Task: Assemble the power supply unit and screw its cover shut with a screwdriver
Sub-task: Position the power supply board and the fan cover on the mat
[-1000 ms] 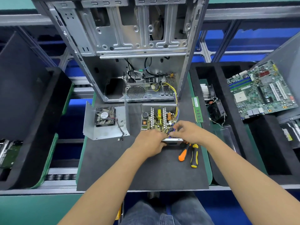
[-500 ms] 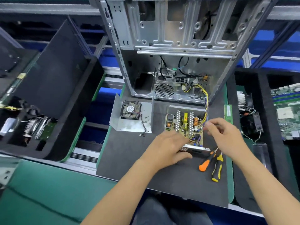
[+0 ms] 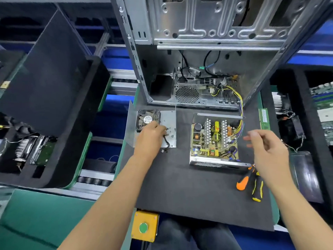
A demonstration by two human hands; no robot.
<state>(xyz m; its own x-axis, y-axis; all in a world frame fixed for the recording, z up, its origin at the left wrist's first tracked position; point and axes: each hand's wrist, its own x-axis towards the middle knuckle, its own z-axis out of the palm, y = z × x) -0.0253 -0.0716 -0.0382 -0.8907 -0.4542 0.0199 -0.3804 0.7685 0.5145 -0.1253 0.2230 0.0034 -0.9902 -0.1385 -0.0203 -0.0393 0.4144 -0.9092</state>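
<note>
PSU cover point(image 3: 168, 120): bare sheet metal, dull | mat point(image 3: 189, 192): matt dark foam | screwdriver handles point(image 3: 249, 184): glossy plastic

Bare forearms, no sleeves — dark jeans point(image 3: 189, 235) below.

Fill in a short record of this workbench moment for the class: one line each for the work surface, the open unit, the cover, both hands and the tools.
surface: black mat
power supply unit: open, circuit board exposed, on the mat
cover: metal plate with fan, lying left of the unit
left hand: on the cover, by the fan
right hand: above the mat, right of the unit, grip empty
screwdrivers: two, on the mat, untouched
computer case: stands open behind
</note>
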